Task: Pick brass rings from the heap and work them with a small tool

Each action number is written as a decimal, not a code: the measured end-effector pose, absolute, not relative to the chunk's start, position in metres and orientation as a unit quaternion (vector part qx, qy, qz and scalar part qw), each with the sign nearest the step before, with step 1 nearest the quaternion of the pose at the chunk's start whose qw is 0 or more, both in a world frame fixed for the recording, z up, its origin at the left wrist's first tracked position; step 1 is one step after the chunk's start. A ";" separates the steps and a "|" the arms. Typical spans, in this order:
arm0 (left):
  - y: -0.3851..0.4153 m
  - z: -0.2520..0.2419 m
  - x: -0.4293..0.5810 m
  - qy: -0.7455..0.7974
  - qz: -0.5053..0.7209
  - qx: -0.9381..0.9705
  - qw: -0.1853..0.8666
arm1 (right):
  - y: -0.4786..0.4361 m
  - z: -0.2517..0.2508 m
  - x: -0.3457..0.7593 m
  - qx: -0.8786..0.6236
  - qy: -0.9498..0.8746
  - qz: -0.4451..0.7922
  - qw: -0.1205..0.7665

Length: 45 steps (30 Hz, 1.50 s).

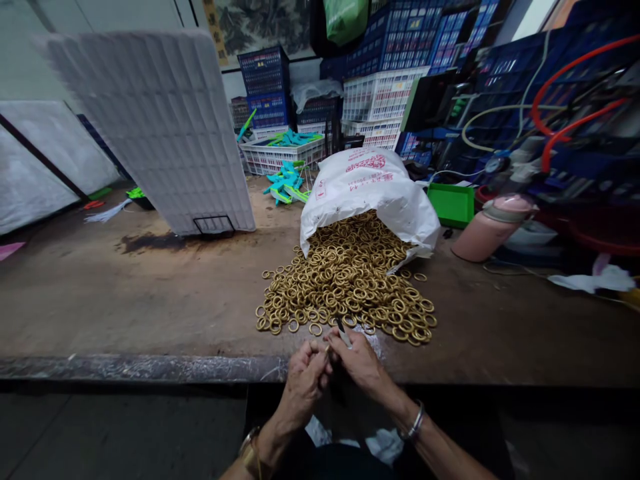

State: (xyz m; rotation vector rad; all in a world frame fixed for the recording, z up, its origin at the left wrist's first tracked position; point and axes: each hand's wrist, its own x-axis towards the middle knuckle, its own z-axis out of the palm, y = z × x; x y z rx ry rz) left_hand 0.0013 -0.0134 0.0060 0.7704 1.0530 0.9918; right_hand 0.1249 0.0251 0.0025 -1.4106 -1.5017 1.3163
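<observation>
Just over the table's front edge, my left hand (306,373) is closed, with a brass-coloured ring (327,349) pinched at its fingertips, mostly covered by the fingers. Close against it, my right hand (361,360) grips a slim flat tool (343,331) with a dark end and a pale, blade-like part; its exact kind is not clear. The fingertips of both hands meet around the ring. Right beyond them lies a heap of brass-coloured rings (345,287), spilling from the mouth of a white woven sack (363,183) with red print that lies on its side.
A tall pale ribbed panel (165,127) stands on the wooden table (200,293) at left. Turquoise and green plastic pieces (285,181) lie behind the sack. To the right are a green tray (451,204) and a pink bottle (493,228). Stacked crates (385,97) fill the back.
</observation>
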 end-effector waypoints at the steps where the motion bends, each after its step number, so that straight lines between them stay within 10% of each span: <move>1: -0.014 0.007 0.001 0.473 0.442 0.337 0.684 | 0.025 0.003 0.126 -0.560 -0.592 0.472 0.336; 25: -0.026 0.022 -0.003 0.457 0.446 0.403 0.655 | 0.021 0.000 0.133 -0.569 -0.798 0.170 0.104; 45: -0.024 0.012 -0.029 0.346 0.486 0.113 0.794 | 0.035 -0.004 0.100 -0.608 -0.770 0.110 0.157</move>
